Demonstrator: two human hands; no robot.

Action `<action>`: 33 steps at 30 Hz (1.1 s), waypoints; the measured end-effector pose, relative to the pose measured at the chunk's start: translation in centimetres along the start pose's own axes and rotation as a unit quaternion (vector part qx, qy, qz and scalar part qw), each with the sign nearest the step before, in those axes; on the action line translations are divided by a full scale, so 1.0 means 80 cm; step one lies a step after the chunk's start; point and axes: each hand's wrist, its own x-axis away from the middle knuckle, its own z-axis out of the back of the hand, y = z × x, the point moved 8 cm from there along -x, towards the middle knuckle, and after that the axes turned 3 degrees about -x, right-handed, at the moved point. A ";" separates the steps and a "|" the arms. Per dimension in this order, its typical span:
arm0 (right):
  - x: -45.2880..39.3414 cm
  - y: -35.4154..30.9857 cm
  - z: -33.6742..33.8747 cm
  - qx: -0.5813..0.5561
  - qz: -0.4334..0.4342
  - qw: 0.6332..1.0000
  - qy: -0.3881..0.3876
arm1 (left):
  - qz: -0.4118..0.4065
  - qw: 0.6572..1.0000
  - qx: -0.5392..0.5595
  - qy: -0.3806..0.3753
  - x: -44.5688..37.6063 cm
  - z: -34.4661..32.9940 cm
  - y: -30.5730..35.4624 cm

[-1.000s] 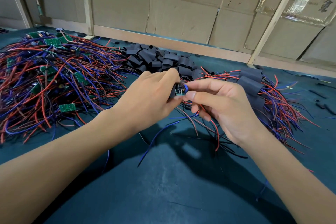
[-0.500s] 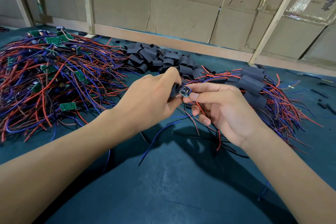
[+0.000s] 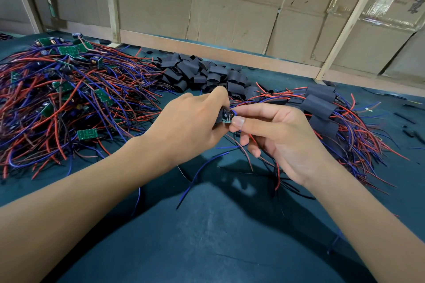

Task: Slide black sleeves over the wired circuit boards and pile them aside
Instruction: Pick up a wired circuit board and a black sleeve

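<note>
Board [image 3: 226, 117] half hidden between hands

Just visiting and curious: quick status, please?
Left hand grips black sleeve; right hand pinches green wired circuit board. Board partly sleeved. Nothing blocking.

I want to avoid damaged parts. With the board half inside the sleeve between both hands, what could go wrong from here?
1. The circuit board still shows upright components at the mouth of the black sleeve; pushing on may snag or bend them.
2. The right hand pinches the board end where the wires leave; pulling there might strain the joints.
3. Loose wires hang toward the table and could catch the finished pile when the piece is put aside.
</note>
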 end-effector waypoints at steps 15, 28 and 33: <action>0.004 -0.013 0.004 0.076 0.084 0.990 0.080 | -0.003 1.000 -0.011 -0.008 -0.001 -0.004 -0.002; 0.009 -0.023 -0.002 0.130 0.119 0.984 0.030 | -0.059 0.998 0.003 -0.005 -0.001 0.008 0.017; 0.007 -0.019 0.007 0.111 0.117 0.983 0.083 | -0.052 0.999 0.013 0.009 -0.004 0.013 0.016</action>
